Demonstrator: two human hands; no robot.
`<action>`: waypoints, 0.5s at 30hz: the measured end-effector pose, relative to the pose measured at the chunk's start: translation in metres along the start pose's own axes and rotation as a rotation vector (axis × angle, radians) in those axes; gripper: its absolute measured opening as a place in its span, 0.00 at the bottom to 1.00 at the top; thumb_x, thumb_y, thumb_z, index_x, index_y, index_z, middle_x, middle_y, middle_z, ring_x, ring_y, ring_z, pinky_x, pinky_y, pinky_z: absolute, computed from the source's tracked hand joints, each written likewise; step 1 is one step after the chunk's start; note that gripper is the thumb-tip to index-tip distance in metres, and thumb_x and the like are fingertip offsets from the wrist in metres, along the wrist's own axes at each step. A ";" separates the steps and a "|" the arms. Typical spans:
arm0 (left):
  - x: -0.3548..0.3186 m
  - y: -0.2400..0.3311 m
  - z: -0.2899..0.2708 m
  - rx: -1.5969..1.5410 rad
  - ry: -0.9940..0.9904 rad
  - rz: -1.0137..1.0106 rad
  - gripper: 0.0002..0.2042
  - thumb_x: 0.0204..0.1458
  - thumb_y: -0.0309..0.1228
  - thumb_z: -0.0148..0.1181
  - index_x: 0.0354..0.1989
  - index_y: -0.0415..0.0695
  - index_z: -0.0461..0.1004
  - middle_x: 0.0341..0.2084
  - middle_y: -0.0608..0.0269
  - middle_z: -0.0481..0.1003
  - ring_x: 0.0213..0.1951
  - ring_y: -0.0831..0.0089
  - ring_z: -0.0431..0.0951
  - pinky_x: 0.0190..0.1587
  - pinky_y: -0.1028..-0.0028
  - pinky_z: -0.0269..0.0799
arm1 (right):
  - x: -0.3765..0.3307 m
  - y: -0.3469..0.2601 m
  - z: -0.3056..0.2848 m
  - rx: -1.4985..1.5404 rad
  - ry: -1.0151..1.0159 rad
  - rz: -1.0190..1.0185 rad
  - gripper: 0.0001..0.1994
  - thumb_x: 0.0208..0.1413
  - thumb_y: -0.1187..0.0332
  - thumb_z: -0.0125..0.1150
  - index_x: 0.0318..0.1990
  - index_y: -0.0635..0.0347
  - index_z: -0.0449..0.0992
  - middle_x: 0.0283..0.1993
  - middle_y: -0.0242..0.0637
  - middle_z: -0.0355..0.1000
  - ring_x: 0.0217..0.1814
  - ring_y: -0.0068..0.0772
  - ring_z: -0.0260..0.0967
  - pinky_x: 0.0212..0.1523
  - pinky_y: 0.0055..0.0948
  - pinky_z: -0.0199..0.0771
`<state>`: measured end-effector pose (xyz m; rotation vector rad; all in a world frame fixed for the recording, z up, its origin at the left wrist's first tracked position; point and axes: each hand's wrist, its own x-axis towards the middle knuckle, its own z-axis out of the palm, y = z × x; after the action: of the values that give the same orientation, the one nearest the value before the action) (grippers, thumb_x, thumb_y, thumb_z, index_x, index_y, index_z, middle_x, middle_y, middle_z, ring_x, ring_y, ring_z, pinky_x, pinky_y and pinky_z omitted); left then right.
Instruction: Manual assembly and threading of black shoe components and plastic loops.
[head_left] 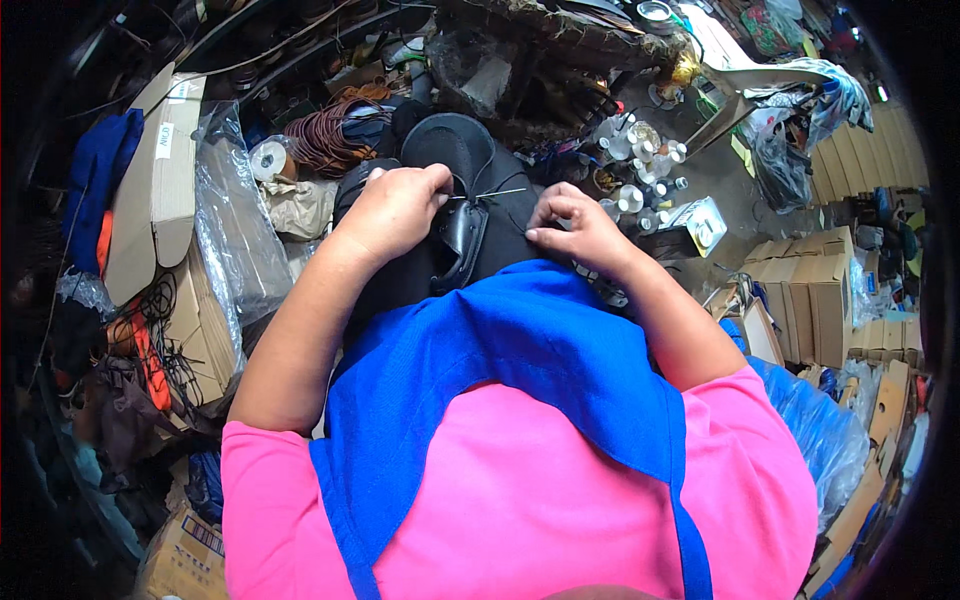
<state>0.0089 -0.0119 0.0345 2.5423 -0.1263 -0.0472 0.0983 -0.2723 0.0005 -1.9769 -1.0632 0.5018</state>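
A black leather shoe [463, 238] rests on my lap, its broad rounded end [447, 140] pointing away from me. A thin, shiny needle [500, 191] lies across the shoe's middle, pointing right. My left hand [400, 212] is closed at the shoe's left side, thumb and forefinger pinching its edge by the needle; the exact grip is partly hidden. To the right, my right hand [582, 230] is raised over my dark trousers, apart from the shoe. Its fingers are curled together on what looks like a dark thread [510, 212] running from the shoe.
A coil of brown cord [335, 135] and a white spool [268, 160] lie beyond my left arm. Several small bottles [645, 160] crowd the floor at right. Cardboard boxes [800, 290] stand farther right; cardboard sheets [165, 190] lean at left.
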 end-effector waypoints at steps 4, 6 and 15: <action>0.004 0.005 -0.002 0.205 -0.050 0.112 0.06 0.50 0.27 0.52 0.35 0.44 0.72 0.29 0.55 0.75 0.38 0.56 0.74 0.41 0.60 0.63 | -0.001 -0.016 -0.013 0.378 -0.018 0.237 0.06 0.56 0.69 0.58 0.35 0.63 0.71 0.32 0.29 0.69 0.37 0.19 0.64 0.42 0.23 0.66; 0.003 0.002 0.000 0.210 -0.055 0.112 0.05 0.50 0.28 0.52 0.35 0.45 0.72 0.29 0.56 0.75 0.38 0.57 0.74 0.42 0.60 0.62 | 0.019 -0.021 -0.025 0.219 0.070 0.164 0.06 0.55 0.69 0.57 0.36 0.62 0.70 0.32 0.34 0.70 0.36 0.24 0.66 0.40 0.26 0.67; 0.005 0.001 -0.003 0.247 -0.087 0.141 0.05 0.50 0.28 0.52 0.35 0.47 0.71 0.27 0.56 0.73 0.39 0.58 0.73 0.43 0.61 0.61 | 0.048 -0.021 -0.038 -0.558 0.269 -0.052 0.09 0.53 0.62 0.58 0.38 0.54 0.76 0.36 0.39 0.73 0.48 0.40 0.68 0.49 0.41 0.63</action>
<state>0.0138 -0.0111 0.0375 2.7708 -0.3654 -0.0929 0.1398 -0.2438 0.0412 -2.4007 -1.1596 -0.1119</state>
